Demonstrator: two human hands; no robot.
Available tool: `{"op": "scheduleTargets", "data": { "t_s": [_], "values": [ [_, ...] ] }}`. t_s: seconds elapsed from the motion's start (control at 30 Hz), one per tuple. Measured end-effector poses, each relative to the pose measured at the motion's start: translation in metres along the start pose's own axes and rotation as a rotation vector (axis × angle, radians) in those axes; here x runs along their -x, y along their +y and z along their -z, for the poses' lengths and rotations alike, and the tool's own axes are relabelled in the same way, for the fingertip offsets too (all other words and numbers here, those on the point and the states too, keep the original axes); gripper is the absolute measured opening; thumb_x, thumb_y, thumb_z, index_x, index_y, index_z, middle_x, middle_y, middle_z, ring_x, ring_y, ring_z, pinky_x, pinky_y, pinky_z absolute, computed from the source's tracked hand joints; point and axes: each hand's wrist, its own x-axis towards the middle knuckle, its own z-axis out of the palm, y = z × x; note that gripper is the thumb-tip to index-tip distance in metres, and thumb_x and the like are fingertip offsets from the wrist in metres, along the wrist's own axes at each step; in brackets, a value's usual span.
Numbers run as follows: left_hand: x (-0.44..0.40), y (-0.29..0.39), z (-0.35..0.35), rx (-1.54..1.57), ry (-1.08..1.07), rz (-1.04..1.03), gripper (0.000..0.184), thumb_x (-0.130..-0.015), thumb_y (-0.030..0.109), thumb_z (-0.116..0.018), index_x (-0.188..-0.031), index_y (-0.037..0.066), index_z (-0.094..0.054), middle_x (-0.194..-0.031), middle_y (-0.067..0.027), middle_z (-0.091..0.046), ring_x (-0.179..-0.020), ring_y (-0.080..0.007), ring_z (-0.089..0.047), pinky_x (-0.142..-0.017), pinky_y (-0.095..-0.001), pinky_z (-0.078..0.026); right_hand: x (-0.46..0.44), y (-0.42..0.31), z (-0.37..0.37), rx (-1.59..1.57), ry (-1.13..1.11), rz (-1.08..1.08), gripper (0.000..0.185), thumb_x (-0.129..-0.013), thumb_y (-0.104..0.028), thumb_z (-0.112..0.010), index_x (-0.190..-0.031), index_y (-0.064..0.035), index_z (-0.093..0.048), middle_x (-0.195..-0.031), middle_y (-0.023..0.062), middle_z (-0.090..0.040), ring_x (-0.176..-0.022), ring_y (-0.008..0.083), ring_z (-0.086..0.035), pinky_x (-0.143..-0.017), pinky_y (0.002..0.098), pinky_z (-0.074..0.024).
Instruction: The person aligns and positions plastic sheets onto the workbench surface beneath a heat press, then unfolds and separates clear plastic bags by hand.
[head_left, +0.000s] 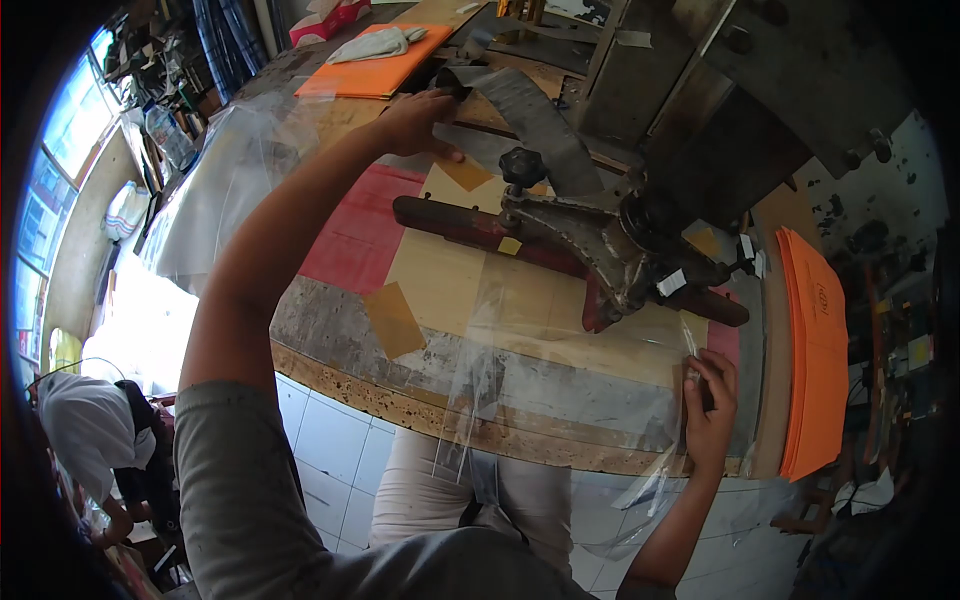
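Lining up looks like the step in hand: one clear plastic sheet (475, 375) lies at six o'clock of the single press bar (450, 222), pinched, it seems, by the right hand's (710, 400) fingers at four o'clock. I can't tell whether the left hand (418, 125), at eleven, grips anything. Next calls for keeping the sheet flat, between two orange stacks: one (340, 82) at eleven, one (812, 360) at three.

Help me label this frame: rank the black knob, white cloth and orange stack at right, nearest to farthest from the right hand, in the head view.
From the right hand:
1. Orange stack at right: just to its right.
2. Black knob: up and left.
3. White cloth: far upper left.
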Motion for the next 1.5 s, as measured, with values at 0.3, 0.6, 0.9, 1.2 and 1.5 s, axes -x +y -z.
{"op": "scheduleTargets", "data": {
  "t_s": [0.3,0.6,0.9,1.2,1.5],
  "values": [
    [0.009,0.030,0.013,0.342,-0.151,-0.122,0.015,-0.089,0.015,-0.082,-0.102,0.008,-0.079,-0.098,-0.0054,-0.072,-0.086,-0.0177,-0.068,-0.081,-0.0357,-0.056,0.001,0.000,-0.003,-0.016,0.018,0.006,0.028,-0.096,-0.015,-0.070,-0.121,-0.0028,-0.073,-0.132,0.0121,-0.062,-0.127,0.0294,-0.059,-0.108,0.0381,-0.0445],
    [0.006,0.042,0.001,0.349,-0.250,-0.119,0.012,-0.087,0.012,-0.080,-0.098,0.006,-0.079,-0.096,-0.0093,-0.075,-0.087,-0.0226,-0.072,-0.082,-0.0364,-0.056,0.002,0.002,-0.002,-0.002,0.035,0.028,0.027,-0.096,-0.013,-0.070,-0.120,-0.0028,-0.074,-0.131,0.0117,-0.063,-0.125,0.0283,-0.060,-0.106,0.0372,-0.0452],
    [0.010,0.008,0.012,0.296,-0.351,-0.078,0.013,-0.086,0.016,-0.083,-0.096,0.009,-0.080,-0.093,-0.0056,-0.078,-0.089,-0.0191,-0.074,-0.082,-0.0347,-0.057,0.002,0.000,-0.002,0.006,0.032,0.025,0.025,-0.097,-0.014,-0.070,-0.119,-0.0036,-0.074,-0.130,0.0111,-0.063,-0.124,0.0276,-0.060,-0.106,0.0369,-0.0453],
    [0.007,0.006,0.022,0.185,-0.342,-0.081,0.014,-0.085,0.013,-0.082,-0.100,0.011,-0.082,-0.094,-0.0043,-0.079,-0.089,-0.0174,-0.073,-0.081,-0.0345,-0.057,0.002,-0.002,-0.002,0.012,0.029,0.016,0.026,-0.097,-0.016,-0.070,-0.119,-0.0030,-0.073,-0.130,0.0111,-0.063,-0.125,0.0281,-0.060,-0.107,0.0374,-0.0449],
    [-0.017,0.038,0.003,0.243,-0.423,-0.059,0.018,-0.086,0.011,-0.079,-0.104,0.011,-0.082,-0.100,-0.0035,-0.079,-0.094,-0.0166,-0.072,-0.084,-0.0327,-0.056,0.002,-0.002,-0.003,0.008,0.036,0.037,0.025,-0.097,-0.016,-0.070,-0.118,-0.0030,-0.074,-0.129,0.0113,-0.063,-0.124,0.0282,-0.060,-0.106,0.0370,-0.0450]
  ]
}}
